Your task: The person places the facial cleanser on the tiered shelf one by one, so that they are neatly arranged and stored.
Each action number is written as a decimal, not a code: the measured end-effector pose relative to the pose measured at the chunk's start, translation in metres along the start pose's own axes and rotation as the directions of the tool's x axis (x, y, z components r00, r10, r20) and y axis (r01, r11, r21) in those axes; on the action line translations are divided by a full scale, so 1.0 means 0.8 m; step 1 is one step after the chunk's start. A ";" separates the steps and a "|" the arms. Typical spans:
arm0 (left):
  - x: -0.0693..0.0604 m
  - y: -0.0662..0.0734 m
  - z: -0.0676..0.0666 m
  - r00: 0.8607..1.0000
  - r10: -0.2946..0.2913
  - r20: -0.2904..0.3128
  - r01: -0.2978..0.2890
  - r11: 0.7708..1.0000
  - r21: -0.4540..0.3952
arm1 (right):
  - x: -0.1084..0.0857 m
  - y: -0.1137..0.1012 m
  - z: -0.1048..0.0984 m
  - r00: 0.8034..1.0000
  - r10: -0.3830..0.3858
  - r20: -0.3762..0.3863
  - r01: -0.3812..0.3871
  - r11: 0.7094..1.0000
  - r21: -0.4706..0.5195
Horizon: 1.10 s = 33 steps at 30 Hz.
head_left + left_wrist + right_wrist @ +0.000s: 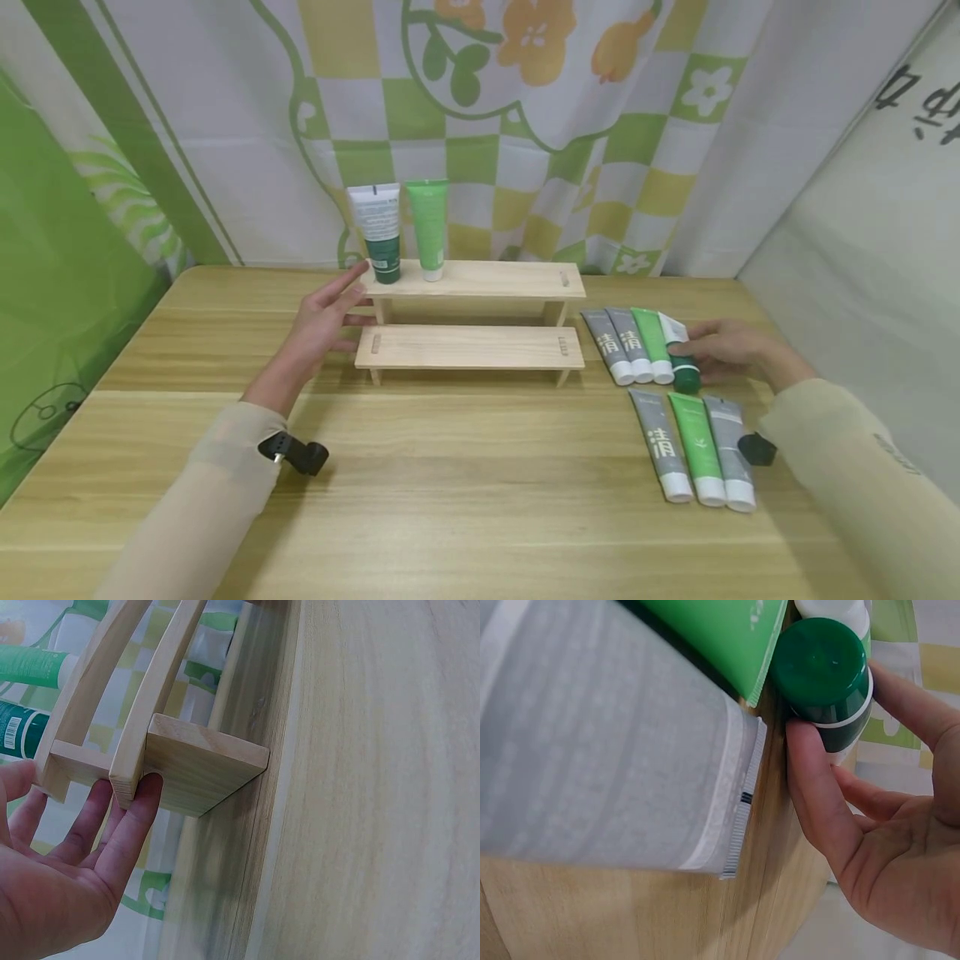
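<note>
A two-tier wooden stand [468, 346] is on the table. My left hand [318, 321] is at its left end, with fairly straight fingers touching the ends of the boards [131, 754]. On the upper tier, a white-and-dark-green tube [384, 237] and a light green tube [429, 225] stand upright on their caps. At the right, my right hand [731, 348] pinches another white-and-dark-green tube [685, 367] between thumb and fingers. Its dark green cap [821, 664] faces the right wrist camera. This tube is at the right end of a row of lying tubes.
Beside the held tube lie a green tube [651, 342] and two grey tubes [609, 346]. Nearer the front is a second row with a grey tube [660, 442], a green tube [697, 446] and another grey one [729, 450]. A patterned curtain [480, 150] hangs behind the table.
</note>
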<state>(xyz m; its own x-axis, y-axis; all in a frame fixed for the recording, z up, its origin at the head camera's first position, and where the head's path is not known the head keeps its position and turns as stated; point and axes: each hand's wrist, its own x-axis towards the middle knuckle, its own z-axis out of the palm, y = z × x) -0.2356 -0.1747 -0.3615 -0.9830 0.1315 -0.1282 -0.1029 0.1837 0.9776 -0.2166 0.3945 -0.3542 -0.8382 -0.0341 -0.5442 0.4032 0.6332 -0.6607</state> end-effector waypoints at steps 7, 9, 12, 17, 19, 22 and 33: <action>0.000 0.000 0.000 1.000 0.000 -0.006 0.000 1.000 0.003 | 0.001 0.000 0.001 1.000 0.018 -0.009 -0.018 1.000 -0.006; 0.000 0.000 0.000 1.000 -0.001 -0.007 0.001 1.000 0.003 | 0.000 0.000 0.000 1.000 0.020 -0.010 -0.020 1.000 -0.008; 0.001 0.000 0.000 1.000 0.001 -0.006 0.000 1.000 0.004 | -0.001 0.000 0.000 1.000 0.020 -0.009 -0.020 1.000 -0.010; 0.001 -0.001 -0.001 1.000 0.004 0.005 -0.004 1.000 0.010 | -0.001 0.002 0.000 1.000 0.007 0.001 -0.007 1.000 -0.002; 0.001 -0.001 0.000 1.000 0.003 0.006 -0.003 1.000 0.015 | 0.000 0.002 -0.001 1.000 0.000 0.009 0.000 1.000 0.001; 0.001 -0.001 0.000 1.000 0.004 0.005 -0.004 1.000 0.015 | -0.001 0.003 -0.002 1.000 -0.006 0.021 0.006 1.000 -0.004; 0.001 -0.001 0.000 1.000 0.004 0.003 -0.004 1.000 0.010 | -0.008 0.001 -0.004 1.000 -0.009 0.016 0.009 1.000 0.016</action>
<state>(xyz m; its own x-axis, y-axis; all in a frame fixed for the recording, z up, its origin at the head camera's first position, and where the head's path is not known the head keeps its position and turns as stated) -0.2364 -0.1746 -0.3623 -0.9828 0.1355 -0.1252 -0.0977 0.1934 0.9762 -0.2121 0.3979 -0.3495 -0.8357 -0.0523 -0.5468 0.4020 0.6202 -0.6736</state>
